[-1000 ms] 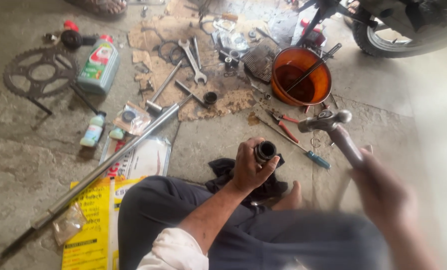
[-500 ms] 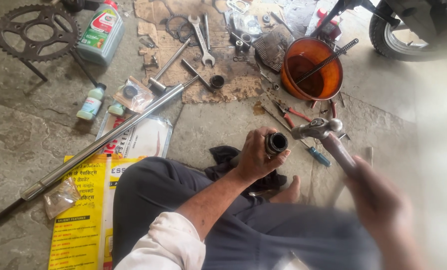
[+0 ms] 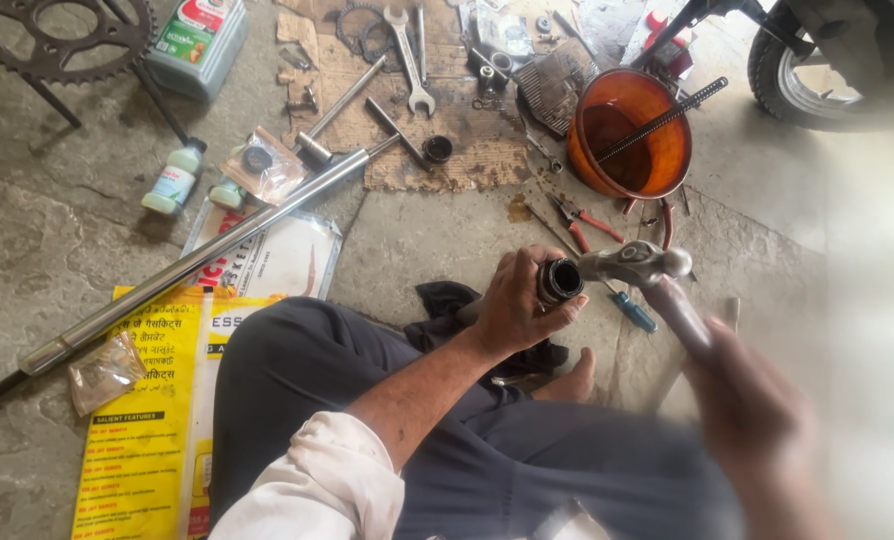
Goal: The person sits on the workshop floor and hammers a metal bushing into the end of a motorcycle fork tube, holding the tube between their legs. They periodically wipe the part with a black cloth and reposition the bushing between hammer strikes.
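Note:
My left hand (image 3: 512, 305) grips a short dark metal tube (image 3: 560, 280), its open end facing up, held over a black rag (image 3: 445, 300) on the stone floor. My right hand (image 3: 757, 415), blurred with motion, holds a steel hammer (image 3: 635, 264) by its handle; the hammer head sits right at the tube's rim. I sit on the floor with my legs folded, a bare foot (image 3: 572, 380) under the hands.
A long chrome fork tube (image 3: 197, 262) lies diagonally at left over yellow printed bags (image 3: 147, 420). An orange bowl (image 3: 629, 132) of oil, pliers (image 3: 585, 218), a blue screwdriver (image 3: 632, 310), spanners (image 3: 407, 50), a sprocket (image 3: 57, 40), bottles (image 3: 175, 180) and a motorcycle wheel (image 3: 817, 70) lie beyond.
The hammer has swung down and left until its head meets the tube's rim. My left hand keeps holding the tube in place. The camera view has shifted slightly.

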